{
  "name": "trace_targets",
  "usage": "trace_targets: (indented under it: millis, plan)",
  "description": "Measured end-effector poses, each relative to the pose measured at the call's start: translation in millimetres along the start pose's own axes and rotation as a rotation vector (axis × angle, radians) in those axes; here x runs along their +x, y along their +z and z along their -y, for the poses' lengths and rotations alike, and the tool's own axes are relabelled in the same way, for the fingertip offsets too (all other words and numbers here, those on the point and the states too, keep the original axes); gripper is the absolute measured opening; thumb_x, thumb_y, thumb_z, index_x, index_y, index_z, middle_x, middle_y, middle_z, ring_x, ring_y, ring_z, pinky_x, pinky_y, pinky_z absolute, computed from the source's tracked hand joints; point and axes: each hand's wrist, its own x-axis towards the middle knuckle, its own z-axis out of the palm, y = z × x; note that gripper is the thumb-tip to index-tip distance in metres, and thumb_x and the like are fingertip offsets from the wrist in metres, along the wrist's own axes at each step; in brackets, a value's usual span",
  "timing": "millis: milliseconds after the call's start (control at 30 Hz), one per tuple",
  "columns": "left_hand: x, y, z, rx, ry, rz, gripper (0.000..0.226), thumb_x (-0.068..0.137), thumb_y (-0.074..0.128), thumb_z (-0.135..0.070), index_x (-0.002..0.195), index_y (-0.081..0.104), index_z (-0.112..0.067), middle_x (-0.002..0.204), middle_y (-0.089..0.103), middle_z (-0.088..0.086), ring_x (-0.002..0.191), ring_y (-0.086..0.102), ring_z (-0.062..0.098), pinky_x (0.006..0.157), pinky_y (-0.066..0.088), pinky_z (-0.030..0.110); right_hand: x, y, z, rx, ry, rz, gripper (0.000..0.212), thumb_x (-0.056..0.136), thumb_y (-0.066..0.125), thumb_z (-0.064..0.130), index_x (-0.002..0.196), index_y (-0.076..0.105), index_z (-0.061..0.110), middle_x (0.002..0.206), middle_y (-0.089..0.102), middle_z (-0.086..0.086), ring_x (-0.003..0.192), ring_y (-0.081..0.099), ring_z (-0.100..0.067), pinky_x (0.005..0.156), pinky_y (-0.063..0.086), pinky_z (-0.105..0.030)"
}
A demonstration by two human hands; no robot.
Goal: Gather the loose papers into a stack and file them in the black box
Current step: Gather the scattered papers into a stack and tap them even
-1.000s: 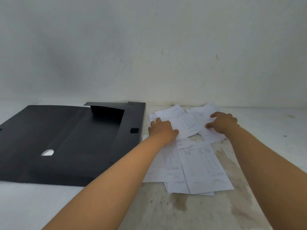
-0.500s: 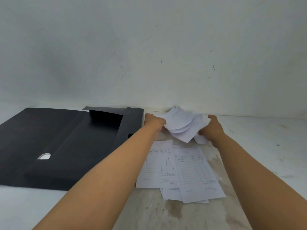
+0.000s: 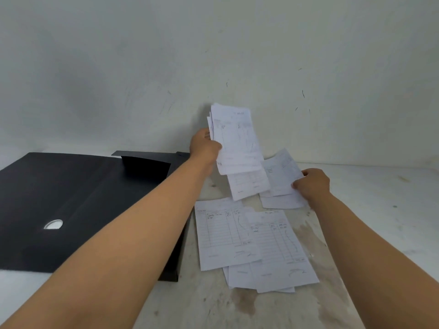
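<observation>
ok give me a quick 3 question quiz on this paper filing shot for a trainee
1. True or false: the left hand holds a bunch of papers lifted off the table.
2. Which side of the loose papers on the table is the black box on? A) left B) right C) behind them
3. Fill in: the right hand grips a ____ near the wall.

Key
1. True; it grips them by their left edge, raised.
2. A; the box lies open and looks empty.
3. Sheet of paper; it pinches the right edge of the sheet.
</observation>
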Motion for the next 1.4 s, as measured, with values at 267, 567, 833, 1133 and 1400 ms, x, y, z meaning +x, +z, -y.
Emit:
trace_targets:
  millis: [267,567,833,1133,1400]
  plan:
    - [2.0,23.1,26.7,-0.03,-0.169,0.226,0.058,0.085,0.052,0.019,0.138,0.041,-0.002,0.136,0.053,0.021,0.123,0.054,0.035,0.097,0.048,0.037,10.0,-0.3,0.4,0.18,0.059,0.03,0.049,0.1,0.037,0.032,0.094,0.065,-0.008,0.085,0.059,-0.016,0.077,0.052,-0.026,0.067,0.037,-0.029]
    - [7.5,49.6,60.0,0.526,-0.094,0.289,0.055,0.077,0.073,-0.003,0.129,0.057,-0.011,0.133,0.06,0.01,0.12,0.058,0.027,0.103,0.046,0.041,11.1,6.4,14.6,-0.183,-0.073,0.236,0.053,0.087,0.063,0.034,0.053,0.026,0.016,0.054,0.027,-0.002,0.047,0.026,-0.014,0.045,0.019,-0.023]
    - [7.1,54.6,52.1,0.119,-0.289,0.321,0.061,0.083,0.056,0.019,0.138,0.045,-0.005,0.134,0.057,0.02,0.122,0.056,0.036,0.102,0.048,0.043,2.6,12.4,34.4,-0.054,0.016,0.27,0.062,0.08,0.072,0.011,0.131,0.041,-0.005,0.135,0.049,-0.02,0.122,0.052,-0.034,0.101,0.045,-0.038]
    - [-1.5,41.8,26.6,-0.208,-0.231,0.412,0.06,0.083,0.058,0.014,0.138,0.045,-0.005,0.135,0.057,0.017,0.11,0.061,0.031,0.08,0.056,0.037,-11.7,-12.1,33.9,0.643,0.098,0.276,0.034,0.084,0.059,-0.01,0.116,0.059,0.0,0.12,0.064,-0.02,0.1,0.062,-0.035,0.085,0.052,-0.048]
    - [-41.5,22.7,18.8,0.791,-0.016,0.618,0.064,0.083,0.07,-0.03,0.139,0.045,-0.014,0.14,0.05,0.005,0.129,0.046,0.025,0.101,0.037,0.028,-39.5,-57.2,27.3,0.613,0.052,0.134,0.039,0.082,0.06,-0.011,0.12,0.057,-0.001,0.124,0.061,-0.019,0.097,0.059,-0.032,0.083,0.05,-0.042]
